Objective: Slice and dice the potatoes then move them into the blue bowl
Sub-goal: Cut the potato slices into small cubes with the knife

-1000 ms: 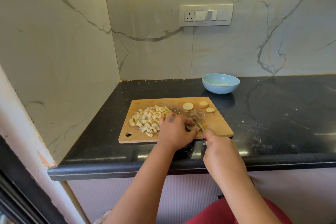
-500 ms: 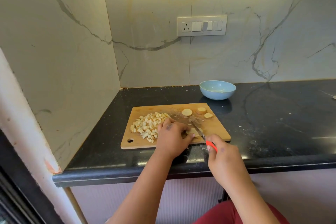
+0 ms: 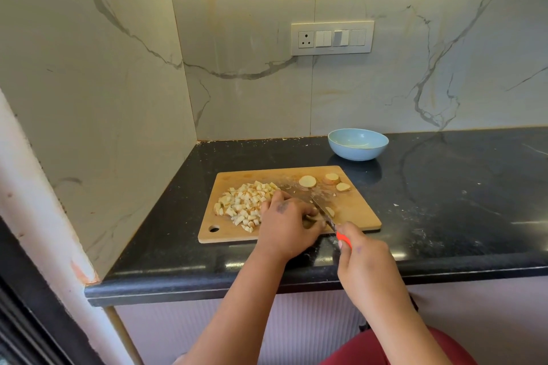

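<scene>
Meanwhile, a potato piece (image 3: 329, 211) is pinned by the left hand (image 3: 286, 224); an orange-handled knife (image 3: 325, 214) is gripped by the right hand (image 3: 363, 256); no readable writing is seen.

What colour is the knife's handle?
Bright orange-red, seen in the head view where the knife handle sticks out of the right hand.

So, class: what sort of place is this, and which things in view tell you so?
Most likely a home kitchen: a dark worktop against marble-look walls, a chopping board with diced potato, and a wall socket panel.
</scene>
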A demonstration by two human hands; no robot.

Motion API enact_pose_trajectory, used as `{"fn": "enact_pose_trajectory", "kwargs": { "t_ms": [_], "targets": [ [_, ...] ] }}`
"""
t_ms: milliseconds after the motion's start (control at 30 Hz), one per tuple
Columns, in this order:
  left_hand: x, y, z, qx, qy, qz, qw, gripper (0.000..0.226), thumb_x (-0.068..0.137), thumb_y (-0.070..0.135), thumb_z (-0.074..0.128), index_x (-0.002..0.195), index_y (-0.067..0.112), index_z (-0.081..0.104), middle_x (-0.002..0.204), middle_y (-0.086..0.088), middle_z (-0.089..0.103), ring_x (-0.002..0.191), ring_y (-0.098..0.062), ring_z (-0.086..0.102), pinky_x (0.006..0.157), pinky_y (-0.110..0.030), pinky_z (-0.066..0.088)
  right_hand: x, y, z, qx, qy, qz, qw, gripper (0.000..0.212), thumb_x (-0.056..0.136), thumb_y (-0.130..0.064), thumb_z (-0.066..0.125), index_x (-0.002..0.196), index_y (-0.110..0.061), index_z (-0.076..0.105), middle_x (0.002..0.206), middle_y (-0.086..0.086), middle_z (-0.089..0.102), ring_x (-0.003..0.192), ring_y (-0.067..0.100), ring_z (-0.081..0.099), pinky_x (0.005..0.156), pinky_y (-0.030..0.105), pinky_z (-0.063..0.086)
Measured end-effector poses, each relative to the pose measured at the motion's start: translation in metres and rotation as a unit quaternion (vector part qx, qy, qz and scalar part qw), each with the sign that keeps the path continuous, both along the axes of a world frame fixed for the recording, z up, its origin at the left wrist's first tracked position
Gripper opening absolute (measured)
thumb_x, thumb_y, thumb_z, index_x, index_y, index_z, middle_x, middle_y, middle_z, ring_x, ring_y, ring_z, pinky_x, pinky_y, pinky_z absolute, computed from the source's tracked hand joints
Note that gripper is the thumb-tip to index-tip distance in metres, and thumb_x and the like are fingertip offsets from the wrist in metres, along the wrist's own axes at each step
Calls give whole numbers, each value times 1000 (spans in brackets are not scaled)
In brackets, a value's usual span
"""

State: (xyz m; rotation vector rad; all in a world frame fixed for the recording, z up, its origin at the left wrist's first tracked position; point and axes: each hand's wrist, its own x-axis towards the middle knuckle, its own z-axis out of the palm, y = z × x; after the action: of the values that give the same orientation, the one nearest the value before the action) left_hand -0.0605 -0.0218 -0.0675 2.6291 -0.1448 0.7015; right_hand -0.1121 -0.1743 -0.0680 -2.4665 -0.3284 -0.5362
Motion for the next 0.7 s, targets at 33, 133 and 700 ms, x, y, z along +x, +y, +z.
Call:
{"fn": "enact_pose_trajectory", "kwargs": {
  "t_ms": [33, 133, 700],
  "targets": [
    [1, 0, 0, 6, 1, 6, 1000, 29, 88, 52, 61, 105, 32, 72, 109, 19, 68, 110, -14, 39, 92, -36, 27, -1, 2, 0, -21, 2, -6, 1000, 20, 93, -9, 51, 107, -18, 61, 61, -2, 52, 51, 16, 49, 44, 32, 39],
    [2, -2, 1, 6, 7, 13, 1000, 26, 90, 49, 60, 104, 32, 73, 110, 19, 68, 110, -14, 40, 91, -35, 26, -1, 8, 1, -61, 26, -18, 998, 29, 92, -6, 46, 116, -22, 54, 63, -4, 46, 56, 19, 48, 41, 26, 28],
    [-1, 3, 3, -37, 23, 1, 999, 35, 87, 51, 64, 115, 31, 69, 106, 15, 67, 112, -13, 40, 97, -34, 30, 0, 2, -3, 28, -60, 22, 998, 23, 90, -5, 58, 108, -18, 64, 63, -3, 59, 49, 10, 50, 42, 24, 41]
  ]
}}
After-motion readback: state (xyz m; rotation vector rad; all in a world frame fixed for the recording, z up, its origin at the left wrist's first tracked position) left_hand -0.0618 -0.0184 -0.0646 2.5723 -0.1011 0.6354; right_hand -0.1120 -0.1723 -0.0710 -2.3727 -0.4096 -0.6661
